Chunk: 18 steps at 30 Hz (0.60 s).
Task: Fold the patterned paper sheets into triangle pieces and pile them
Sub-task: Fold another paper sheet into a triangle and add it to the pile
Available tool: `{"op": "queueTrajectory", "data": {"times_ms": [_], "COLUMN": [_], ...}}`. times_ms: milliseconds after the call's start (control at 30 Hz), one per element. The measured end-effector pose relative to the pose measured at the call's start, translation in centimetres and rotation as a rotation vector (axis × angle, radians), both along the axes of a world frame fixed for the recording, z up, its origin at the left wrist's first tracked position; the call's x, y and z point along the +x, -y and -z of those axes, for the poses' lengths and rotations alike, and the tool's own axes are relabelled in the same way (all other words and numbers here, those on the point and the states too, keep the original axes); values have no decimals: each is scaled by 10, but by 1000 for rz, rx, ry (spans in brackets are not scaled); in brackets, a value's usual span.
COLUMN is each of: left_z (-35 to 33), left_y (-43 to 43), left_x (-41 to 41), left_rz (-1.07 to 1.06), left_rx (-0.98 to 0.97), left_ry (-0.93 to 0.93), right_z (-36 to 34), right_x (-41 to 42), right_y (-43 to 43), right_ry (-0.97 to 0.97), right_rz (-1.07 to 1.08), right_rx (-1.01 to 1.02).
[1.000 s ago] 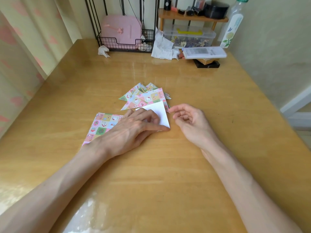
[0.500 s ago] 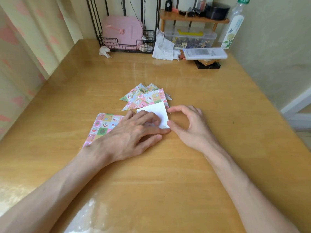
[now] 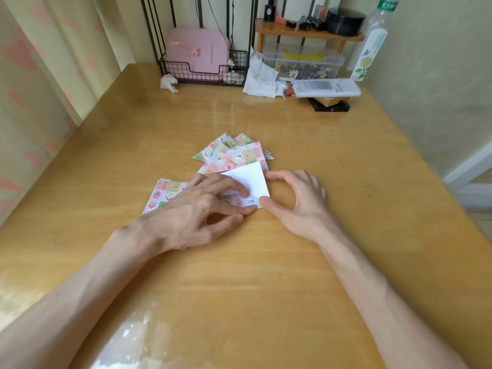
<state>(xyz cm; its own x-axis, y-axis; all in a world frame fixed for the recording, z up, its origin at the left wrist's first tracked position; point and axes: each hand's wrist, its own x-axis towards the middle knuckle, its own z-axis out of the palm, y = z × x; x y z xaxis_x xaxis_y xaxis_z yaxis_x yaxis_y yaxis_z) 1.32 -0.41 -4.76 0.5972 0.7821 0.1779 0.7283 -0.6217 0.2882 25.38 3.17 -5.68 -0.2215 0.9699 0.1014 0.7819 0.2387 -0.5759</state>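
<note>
Fingers of the left hand spread low, pressing down on a half-folded sheet; white underside turned up as a triangular flap, patterned strip showing along the near edge. Forefinger laid along that near edge, curled round nothing. Thumb and forefinger of the right hand arched wide, tips just touching the sheet's right edge near its two corners, pinching nothing. Seemingly resting on more flat sheets poking out left of the knuckles. Pile of triangles just behind, meeting the flap's far corner, all mid-counter.

Risks, as judgement only: creasing before the flap's edges are squared would fix a lopsided triangle. Easing the left-hand pressure could let the flap spring open, or drag the sheet beneath askew. Sliding forward carelessly could scatter the pile.
</note>
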Motion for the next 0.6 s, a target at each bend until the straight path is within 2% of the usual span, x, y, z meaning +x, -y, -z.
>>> {"op": "queueTrajectory", "data": {"times_ms": [300, 600], "left_z": [-9, -5], "left_y": [0, -1], "left_x": [-18, -22], "left_rz": [-58, -58], "left_rx": [-40, -25], "left_ry": [101, 49], "right_z": [0, 3], "right_x": [-2, -12], "right_y": [-1, 2], "right_ry": [41, 62], "right_rz": [4, 49], "right_rx": [3, 43]}}
